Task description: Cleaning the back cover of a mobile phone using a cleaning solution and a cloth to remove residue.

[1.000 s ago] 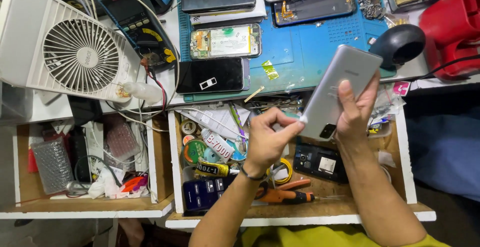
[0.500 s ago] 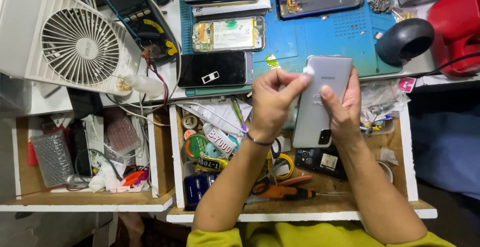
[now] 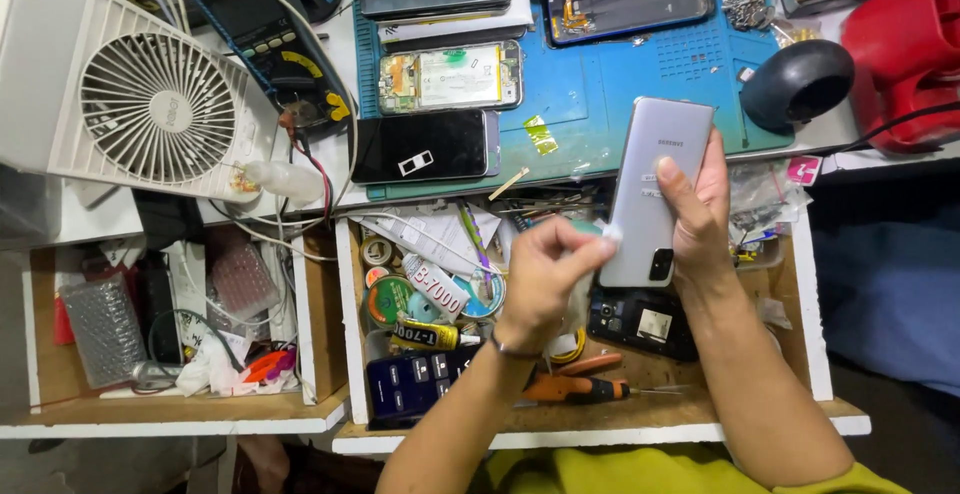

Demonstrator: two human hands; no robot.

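Head camera view: a silver phone back cover (image 3: 655,189) is held upright above an open wooden drawer (image 3: 815,334) by the right hand (image 3: 700,209), fingers clasped around its edge. A small white wad (image 3: 610,237) is pinched between the left hand's (image 3: 540,279) fingertips against the cover's lower left edge.

One cam only, head-worn, looking nearly straight down from above the person's chest. Faces fwd over the bench: blue work mat (image 3: 590,104) along the top edge, open wooden drawer (image 3: 815,344) mid-frame, yellow shirt (image 3: 640,469) at the bottom edge. Close range, arm's length: left hand (image 3: 545,279) and right hand (image 3: 700,209) sit near centre, forearms entering from below. White fan (image 3: 140,89) fills the upper-left corner. No second view to share scene with.
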